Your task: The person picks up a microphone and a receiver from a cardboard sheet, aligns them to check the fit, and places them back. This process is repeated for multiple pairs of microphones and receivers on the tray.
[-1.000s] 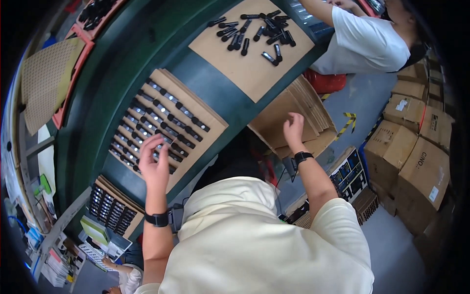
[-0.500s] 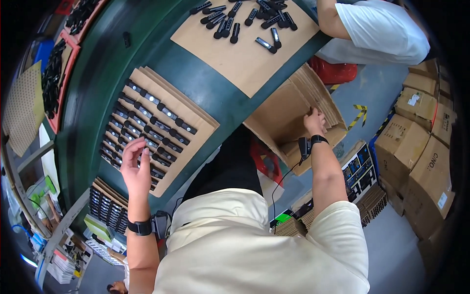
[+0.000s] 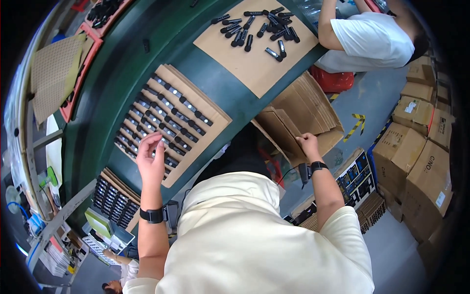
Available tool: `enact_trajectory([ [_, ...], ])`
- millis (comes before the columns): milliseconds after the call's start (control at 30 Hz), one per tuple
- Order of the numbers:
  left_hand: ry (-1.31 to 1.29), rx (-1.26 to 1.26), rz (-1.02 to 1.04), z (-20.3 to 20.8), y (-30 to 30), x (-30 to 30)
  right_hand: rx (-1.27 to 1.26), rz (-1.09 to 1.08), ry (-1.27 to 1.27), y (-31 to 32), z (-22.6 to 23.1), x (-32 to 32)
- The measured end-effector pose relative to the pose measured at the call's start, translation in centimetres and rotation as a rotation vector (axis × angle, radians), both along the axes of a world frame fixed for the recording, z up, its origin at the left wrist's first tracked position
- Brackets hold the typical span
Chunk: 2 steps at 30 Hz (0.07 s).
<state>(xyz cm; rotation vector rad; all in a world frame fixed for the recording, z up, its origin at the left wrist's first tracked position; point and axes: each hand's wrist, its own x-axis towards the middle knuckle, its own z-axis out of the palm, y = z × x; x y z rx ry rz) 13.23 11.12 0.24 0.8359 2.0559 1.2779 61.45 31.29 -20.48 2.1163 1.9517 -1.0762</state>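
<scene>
My right hand [image 3: 308, 145] reaches into an open cardboard box [image 3: 333, 139] beside the table, its fingers closed on the edge of a cardboard sheet [image 3: 280, 123] that stands tilted inside. More flat cardboard [image 3: 306, 105] leans against the box's far wall. My left hand [image 3: 151, 156] is held over the near edge of a stack of cardboard sheets, palm up, fingers slightly bent and thumb apart, with nothing visible in it. On the stack's top sheet [image 3: 208, 132] lie rows of small black microphone-like pieces [image 3: 169, 110] with dark rounded tips and silvery faces.
A cardboard sheet [image 3: 235, 63] with loose pieces [image 3: 248, 41] lies on the green table [image 3: 105, 88]. A person [image 3: 372, 39] sits at the far right near a red stool [image 3: 333, 81]. Cartons [image 3: 416, 161] stand at right; another filled stack [image 3: 115, 201] is at lower left.
My right hand has moved nearer and closed on a cardboard sheet, which now stands tilted in the box. My left hand keeps its pose over the stack. The whole view has shifted slightly.
</scene>
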Motion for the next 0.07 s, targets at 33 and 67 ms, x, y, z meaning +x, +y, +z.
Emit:
enact_trajectory([
  [33,-0.001,0.006,0.003,-0.04,-0.42,-0.16,-0.104,-0.070,0.047,0.17,0.99,0.65],
  [67,-0.021,0.005,-0.001,-0.05,-0.82,-0.33,-0.097,-0.067,0.046,-0.15,1.51,0.60],
])
